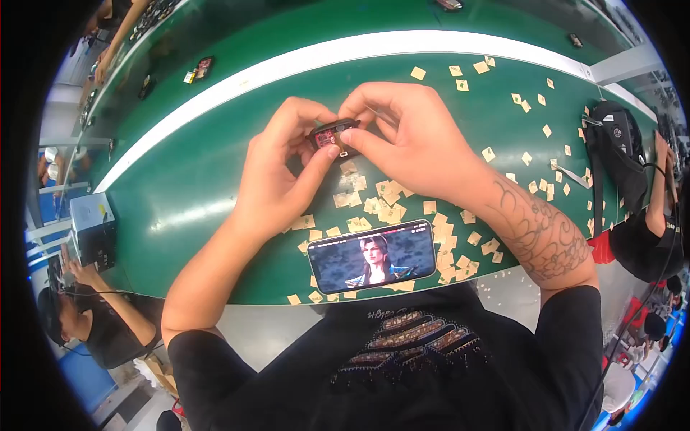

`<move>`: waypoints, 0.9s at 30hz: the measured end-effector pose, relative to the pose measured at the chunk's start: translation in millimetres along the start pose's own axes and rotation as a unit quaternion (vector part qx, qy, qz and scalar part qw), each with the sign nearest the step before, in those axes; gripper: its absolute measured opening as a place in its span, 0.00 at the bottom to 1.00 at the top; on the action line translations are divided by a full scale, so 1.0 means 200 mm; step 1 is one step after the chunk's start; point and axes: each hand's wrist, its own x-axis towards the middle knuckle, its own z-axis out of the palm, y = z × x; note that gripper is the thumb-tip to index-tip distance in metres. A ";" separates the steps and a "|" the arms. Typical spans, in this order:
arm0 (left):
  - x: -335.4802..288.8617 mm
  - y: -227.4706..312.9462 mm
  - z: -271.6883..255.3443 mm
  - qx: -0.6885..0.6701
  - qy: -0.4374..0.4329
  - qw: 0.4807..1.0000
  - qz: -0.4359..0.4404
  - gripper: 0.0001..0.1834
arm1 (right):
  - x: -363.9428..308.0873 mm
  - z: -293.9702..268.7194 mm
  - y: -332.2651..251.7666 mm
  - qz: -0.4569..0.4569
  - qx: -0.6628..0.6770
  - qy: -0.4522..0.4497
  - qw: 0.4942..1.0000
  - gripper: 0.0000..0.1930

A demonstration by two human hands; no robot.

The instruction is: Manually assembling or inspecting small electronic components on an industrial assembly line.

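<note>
Both my hands meet over the green table, holding a small black electronic device (327,138) with a reddish circuit board showing in its open face. My left hand (287,154) grips its left side, thumb on the lower edge. My right hand (406,133) holds the right side, with the thumb pressed onto the face. The curled fingers hide the device's far edge. Below the hands, many small cream paper squares (388,194) lie scattered and overlapping. A smartphone (374,256) playing a video of an animated figure rests on the squares near the table's front edge.
A black bag (618,140) lies at the right, near another person's arm (655,187). A white-and-black box (92,223) stands at the left edge, beside another person. Beyond the white divider (345,49) lie small devices (204,67). Tweezers (573,176) lie among squares on the right.
</note>
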 end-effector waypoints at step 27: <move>0.39 -0.50 -0.76 0.426 0.125 0.896 -0.027 0.26 | 0.05 -0.16 0.10 -0.177 -0.215 0.125 0.952 0.10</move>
